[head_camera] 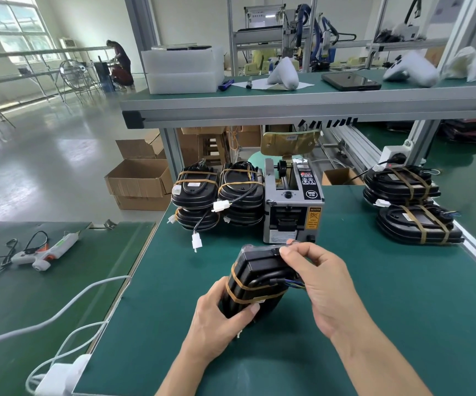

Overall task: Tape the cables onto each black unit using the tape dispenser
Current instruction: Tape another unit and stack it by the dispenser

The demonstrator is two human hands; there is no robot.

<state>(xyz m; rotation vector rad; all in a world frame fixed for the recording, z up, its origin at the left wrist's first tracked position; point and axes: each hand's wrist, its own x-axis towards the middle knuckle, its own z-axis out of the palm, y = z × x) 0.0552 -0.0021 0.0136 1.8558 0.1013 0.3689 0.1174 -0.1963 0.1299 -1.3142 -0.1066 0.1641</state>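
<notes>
A black unit [255, 274] stands on edge on the green mat, tilted, with two brown tape bands around it and its cable [271, 278] lying along its side. My left hand [219, 312] grips its near lower end. My right hand [314, 278] pinches a clear strip of tape [262, 247] against the unit's far top edge. The grey tape dispenser [292, 207] stands just behind the unit. Stacked black units [219, 192] with white connectors sit left of the dispenser. More taped units [411, 204] lie at the right.
An aluminium-framed shelf [288, 105] hangs over the back of the bench. A glue gun [45, 250] and white cables [68, 310] lie on the side table at the left. Cardboard boxes [139, 178] stand on the floor. A person crouches far off at the back left.
</notes>
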